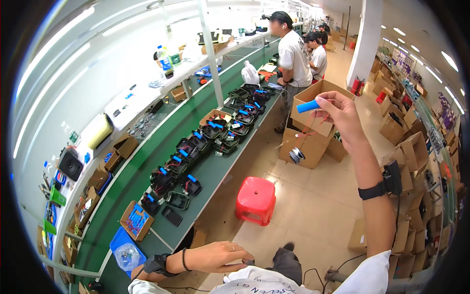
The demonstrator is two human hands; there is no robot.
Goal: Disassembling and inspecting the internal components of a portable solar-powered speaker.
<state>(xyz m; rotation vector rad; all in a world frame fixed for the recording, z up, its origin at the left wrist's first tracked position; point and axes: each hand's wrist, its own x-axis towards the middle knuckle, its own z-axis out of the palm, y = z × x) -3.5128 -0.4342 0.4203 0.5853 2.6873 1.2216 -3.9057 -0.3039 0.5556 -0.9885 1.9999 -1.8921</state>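
My right hand [338, 113] is raised out over the floor, pinching a blue cylindrical battery [308, 106] between thumb and fingers. Thin red wires [304, 134] trail from the hand, and a small round silver-and-black part [296, 156] appears to hang at their lower end. My left hand [220, 256] is held low in front of my shirt, its fingers stretched out and nothing visible in it. Along the bench to my left runs a row of open dark plastic housings [198, 140], many with blue batteries and red wires.
A red plastic stool [256, 200] stands beside the green bench [210, 188]. Blue batteries fill a cardboard box [136, 220] next to a blue tray [122, 241]. Large cartons [306, 147] stand on the floor ahead. Farther along the bench stands a person [295, 54], with others behind.
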